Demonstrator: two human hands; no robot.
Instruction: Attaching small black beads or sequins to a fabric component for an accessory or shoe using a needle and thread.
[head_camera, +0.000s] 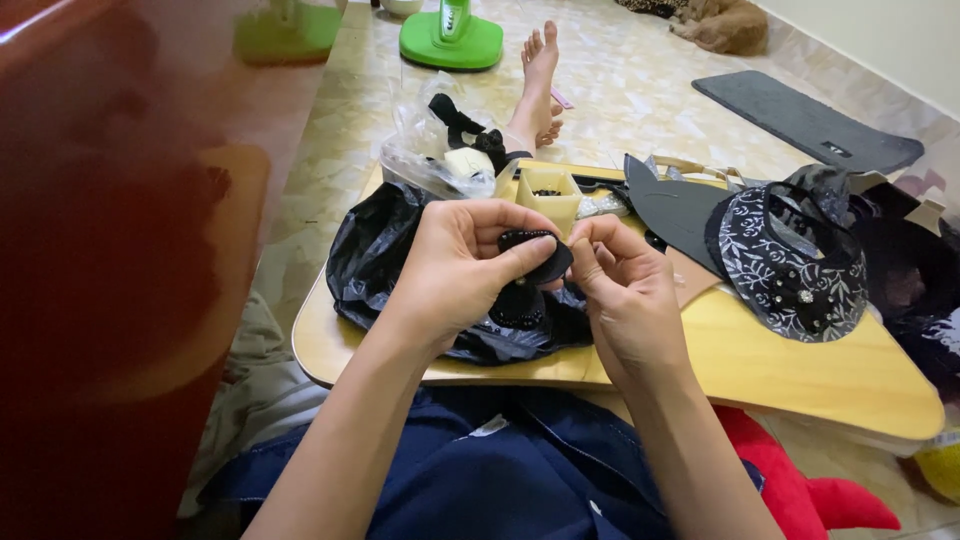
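Note:
My left hand (455, 262) grips a small black beaded fabric piece (535, 252) between thumb and fingers, held above a wooden lap tray (780, 365). My right hand (625, 280) pinches at the right edge of the same piece, fingers curled close; whatever it may hold besides is too small to see. Under both hands lies a crumpled black plastic bag (375, 255). Just behind the hands stands a small open cardboard box (550, 195) with dark beads inside.
A black visor with white floral print (795, 265) and flat black cut-outs (675, 210) lie on the tray's right. A clear plastic bag (435, 150) of black pieces sits at the back. A red cabinet (110, 250) fills the left. A green fan base (452, 38) and a grey mat (805, 120) are on the floor.

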